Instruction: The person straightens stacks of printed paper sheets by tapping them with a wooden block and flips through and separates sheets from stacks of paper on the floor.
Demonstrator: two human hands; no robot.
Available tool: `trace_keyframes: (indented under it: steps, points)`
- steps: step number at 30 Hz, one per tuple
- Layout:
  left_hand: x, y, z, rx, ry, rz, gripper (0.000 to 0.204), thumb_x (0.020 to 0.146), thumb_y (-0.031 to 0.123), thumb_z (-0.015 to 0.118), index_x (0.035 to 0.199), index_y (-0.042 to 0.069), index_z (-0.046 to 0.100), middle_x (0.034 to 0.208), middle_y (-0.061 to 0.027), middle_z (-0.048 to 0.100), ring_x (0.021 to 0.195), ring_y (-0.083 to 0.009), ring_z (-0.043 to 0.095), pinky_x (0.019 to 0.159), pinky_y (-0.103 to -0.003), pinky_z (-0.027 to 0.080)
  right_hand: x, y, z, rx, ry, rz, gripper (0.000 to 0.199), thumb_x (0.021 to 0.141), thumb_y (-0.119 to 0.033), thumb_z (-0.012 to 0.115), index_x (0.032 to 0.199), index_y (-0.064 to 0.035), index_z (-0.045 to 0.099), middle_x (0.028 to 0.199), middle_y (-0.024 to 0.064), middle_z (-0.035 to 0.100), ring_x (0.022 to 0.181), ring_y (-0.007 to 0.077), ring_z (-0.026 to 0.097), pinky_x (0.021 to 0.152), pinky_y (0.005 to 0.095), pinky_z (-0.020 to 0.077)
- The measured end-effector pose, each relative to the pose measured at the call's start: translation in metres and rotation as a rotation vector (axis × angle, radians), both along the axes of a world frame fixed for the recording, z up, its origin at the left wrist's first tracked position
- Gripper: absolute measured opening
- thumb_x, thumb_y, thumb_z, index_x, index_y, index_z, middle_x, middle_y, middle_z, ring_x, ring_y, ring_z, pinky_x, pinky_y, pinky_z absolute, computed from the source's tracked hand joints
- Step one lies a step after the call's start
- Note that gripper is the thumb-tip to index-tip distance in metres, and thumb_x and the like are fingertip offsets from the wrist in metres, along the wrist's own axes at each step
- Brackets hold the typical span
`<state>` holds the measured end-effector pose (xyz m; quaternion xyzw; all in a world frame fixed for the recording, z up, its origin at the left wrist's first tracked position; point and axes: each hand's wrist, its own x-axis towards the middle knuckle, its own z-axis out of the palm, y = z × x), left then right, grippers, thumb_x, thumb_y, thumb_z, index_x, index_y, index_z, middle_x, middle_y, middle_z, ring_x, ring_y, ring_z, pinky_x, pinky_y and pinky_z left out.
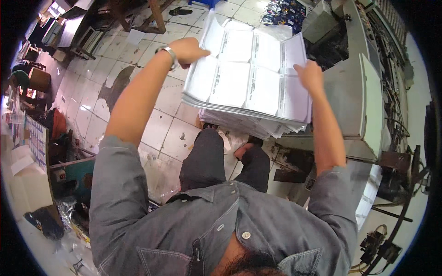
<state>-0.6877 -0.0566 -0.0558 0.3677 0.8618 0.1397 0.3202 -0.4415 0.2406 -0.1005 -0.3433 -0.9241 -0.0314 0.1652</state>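
In front of me is a thick stack of large printed paper sheets [232, 85], white with several form-like panels on the top sheet. My left hand [186, 51], with a metal watch or bracelet on its wrist, grips the left edge, its fingers curled and the index finger lying toward the paper. On the opposite edge my right hand [309, 76] is closed, its thumb or finger over the top sheet. The fingers beneath the sheets are hidden. Below this stack sits a further pile of paper [248, 123], just above my feet.
A pale metal machine cabinet [343, 99] stands close on the right. White floor tiles [159, 122] with a broken patch lie to the left. Clear plastic wrapping [161, 177] is by my left leg. A wooden stand [156, 16] and a sandal [180, 11] are farther off.
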Motion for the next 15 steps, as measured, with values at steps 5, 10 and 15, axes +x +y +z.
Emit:
trace_keyframes:
  steps: [5, 10, 15]
  points:
    - [-0.03, -0.028, -0.011, 0.442, -0.285, 0.022, 0.054, 0.086, 0.039, 0.055, 0.108, -0.01, 0.057, 0.1, -0.0134, 0.065, 0.086, -0.0174, 0.063, 0.074, -0.031, 0.05, 0.034, 0.004, 0.036, -1.078, 0.627, 0.027, 0.03, 0.078, -0.019, 0.07, 0.095, 0.0059, 0.064, 0.082, 0.0107, 0.066, 0.066, 0.0162, 0.061, 0.06, 0.0297, 0.0481]
    - [-0.006, -0.055, 0.025, 0.742, -0.633, 0.061, 0.05, 0.09, 0.032, 0.057, 0.121, -0.006, 0.05, 0.11, -0.0101, 0.06, 0.096, -0.0143, 0.058, 0.084, -0.029, 0.048, 0.076, 0.006, 0.103, -1.028, 0.873, 0.183, 0.034, 0.082, -0.02, 0.069, 0.101, 0.0062, 0.059, 0.088, 0.0125, 0.065, 0.073, 0.0164, 0.063, 0.065, 0.0258, 0.0501]
    - [-0.002, -0.056, 0.051, 0.599, -0.18, 0.05, 0.051, 0.088, 0.042, 0.058, 0.108, -0.006, 0.058, 0.104, -0.0089, 0.062, 0.088, -0.0127, 0.058, 0.076, -0.028, 0.047, 0.09, -0.007, 0.122, -0.88, 1.05, 0.269, 0.034, 0.084, -0.017, 0.066, 0.107, 0.0057, 0.055, 0.097, 0.0119, 0.063, 0.077, 0.0175, 0.062, 0.068, 0.0268, 0.0501]
